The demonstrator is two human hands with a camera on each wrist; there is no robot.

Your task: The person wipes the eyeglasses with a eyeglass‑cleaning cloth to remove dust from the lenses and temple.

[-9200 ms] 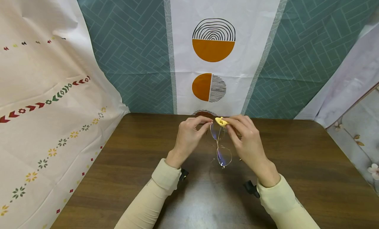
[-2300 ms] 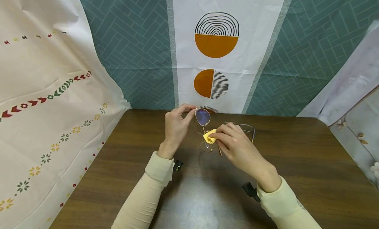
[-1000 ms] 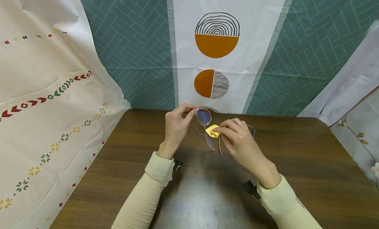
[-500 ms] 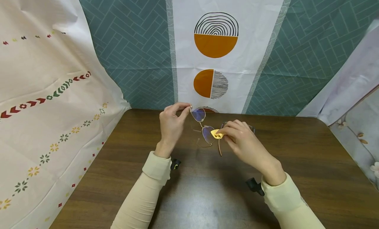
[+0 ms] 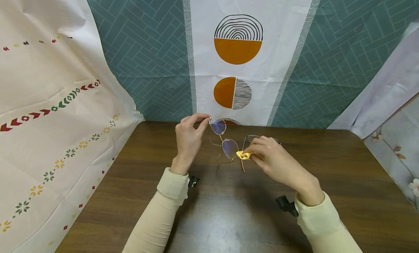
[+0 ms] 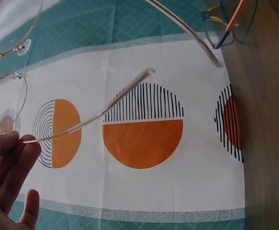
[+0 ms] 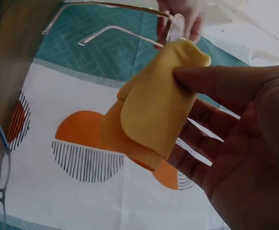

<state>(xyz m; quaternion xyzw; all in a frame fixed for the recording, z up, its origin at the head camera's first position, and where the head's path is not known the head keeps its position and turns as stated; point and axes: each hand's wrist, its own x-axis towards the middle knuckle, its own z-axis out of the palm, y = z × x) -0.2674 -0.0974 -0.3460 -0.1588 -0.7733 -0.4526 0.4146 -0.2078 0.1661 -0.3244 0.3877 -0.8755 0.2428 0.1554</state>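
Observation:
Between thumb and fingertips, my left hand (image 5: 190,136) pinches a pair of thin gold-framed eyeglasses (image 5: 221,137) at one end, by the hinge. They hang tilted above the table, with bluish reflections on both lenses. The left wrist view shows the temple arm (image 6: 98,112) stretching away from the left hand's fingers (image 6: 15,158). My right hand (image 5: 273,158) pinches a folded yellow cloth (image 5: 243,155) just right of the lower lens. Seen from the right wrist, the cloth (image 7: 154,100) hangs folded under the thumb, and the glasses lie behind it. Whether cloth and lens touch, I cannot tell.
A second pair of eyeglasses (image 5: 251,138), with dark frame and orange-brown temple tips, lies on the brown wooden table (image 5: 209,209), partly hidden behind the right hand. A patterned cloth backdrop (image 5: 157,64) rises at the table's far edge. Light fabric (image 5: 65,136) hangs on the left.
Earlier the cloth covered part of the lower lens; now it sits to the right, and both lenses show. The glasses and left hand have shifted slightly left. The right hand has drawn right.

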